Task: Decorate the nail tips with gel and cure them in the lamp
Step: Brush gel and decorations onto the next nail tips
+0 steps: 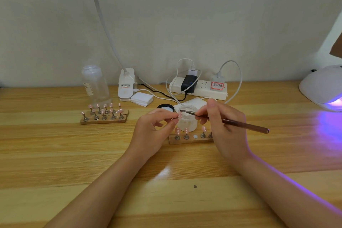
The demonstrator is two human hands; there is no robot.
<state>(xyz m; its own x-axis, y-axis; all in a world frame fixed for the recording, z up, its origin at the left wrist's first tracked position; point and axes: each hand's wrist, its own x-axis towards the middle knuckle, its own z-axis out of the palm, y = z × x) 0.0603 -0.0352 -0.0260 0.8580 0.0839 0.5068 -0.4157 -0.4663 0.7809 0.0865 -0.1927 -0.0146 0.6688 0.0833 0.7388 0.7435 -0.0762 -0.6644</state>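
Head view. A wooden table [55, 153] carries everything shown. Near its middle, the left hand [153, 131] pinches a small pink nail tip [180, 115] between thumb and fingertips, holding it just in front of an open frosted jar [188, 120]; the jar's contents cannot be made out through its cloudy wall. The right hand [222, 126] has its grip closed round a slim brown brush [231, 122], whose dark tip lies over the jar's mouth, close to the held nail tip; whether the bristles touch the tip cannot be told. A black lid [165, 107] with a pale inside lies just behind and left of the jar. Directly in front of the jar, a wooden holder strip [190, 139] carries four visible metal stands with pink dotted tips, and one bare white spot between them; its right end is hidden by the right hand. Toward the rear left of the table, two further holder strips [104, 117] stand side by side, filled with stands and pink tips. Behind them stands a clear plastic bottle [94, 84], whose liquid level cannot be judged. A stack of white pads [142, 99] lies beside a white clip-lamp base [125, 85]. Along the rear edge lies a power strip [199, 89] with plugs and cables. At the right edge, the white curing lamp [322, 87] casts violet light across the table.
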